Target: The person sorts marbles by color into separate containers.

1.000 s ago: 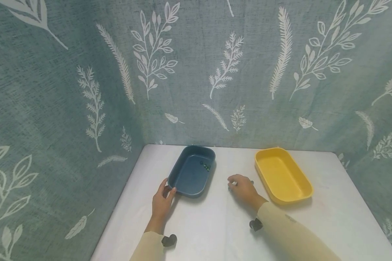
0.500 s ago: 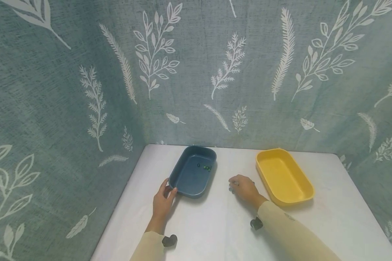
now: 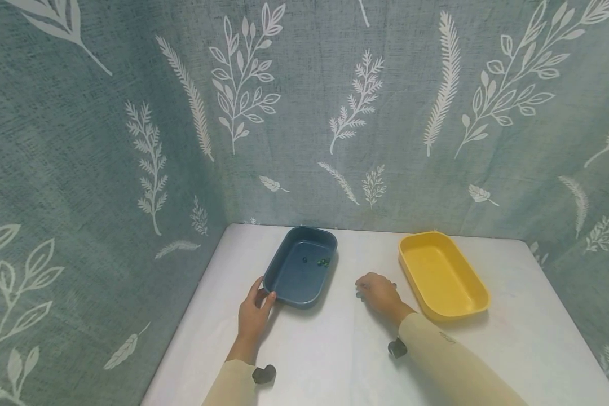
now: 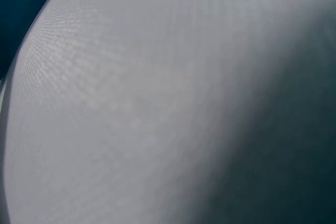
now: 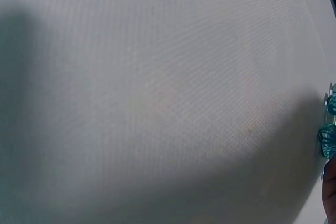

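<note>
My left hand grips the near left corner of the blue tray, with the thumb on the rim and the fingers at its outer side. Inside lie a few small green glassy balls, like marbles, by the right wall, and a single one further left. My right hand is low at the white table between the trays, its fingers curled round shiny teal-green marbles. In the right wrist view a fingertip touches one glassy marble, with another just above it. The palm hides most of what it holds.
A yellow tray stands right of my right hand, with nothing visible inside. White cloth covers the table. Behind and at the sides hangs a grey-green leaf-patterned curtain. The left wrist view shows mainly the white table surface.
The single marble in the blue tray has rolled left and slightly nearer, away from the others. Both hands have stayed nearly in place; the head view has shifted slightly.
</note>
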Demonstrator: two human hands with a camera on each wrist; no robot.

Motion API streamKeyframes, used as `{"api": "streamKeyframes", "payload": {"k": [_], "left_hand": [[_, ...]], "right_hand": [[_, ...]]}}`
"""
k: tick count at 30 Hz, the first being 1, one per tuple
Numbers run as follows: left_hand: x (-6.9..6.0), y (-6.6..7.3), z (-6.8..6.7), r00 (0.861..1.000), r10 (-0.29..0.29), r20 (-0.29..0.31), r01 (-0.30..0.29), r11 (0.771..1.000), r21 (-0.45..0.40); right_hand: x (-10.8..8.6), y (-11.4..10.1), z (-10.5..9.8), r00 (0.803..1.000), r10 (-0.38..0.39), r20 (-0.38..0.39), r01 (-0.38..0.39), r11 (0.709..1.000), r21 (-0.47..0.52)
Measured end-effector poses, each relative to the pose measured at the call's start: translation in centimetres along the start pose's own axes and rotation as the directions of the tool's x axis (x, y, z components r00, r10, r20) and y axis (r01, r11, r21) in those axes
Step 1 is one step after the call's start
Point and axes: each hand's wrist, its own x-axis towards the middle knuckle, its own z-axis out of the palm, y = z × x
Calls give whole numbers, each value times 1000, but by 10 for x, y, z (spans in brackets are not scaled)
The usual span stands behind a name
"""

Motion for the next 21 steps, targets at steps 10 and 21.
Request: {"api": "streamKeyframes", "payload": {"k": [10, 21], "left_hand": [[-1, 1, 0, 999, -25, 21, 25, 1000, -8], [0, 0, 0, 1000, -15, 12, 15, 1000, -7]], "right_hand": [[0, 3, 4, 1000, -20, 6, 20, 999, -34], [3, 3, 5, 999, -29, 19, 30, 998, -62]]}}
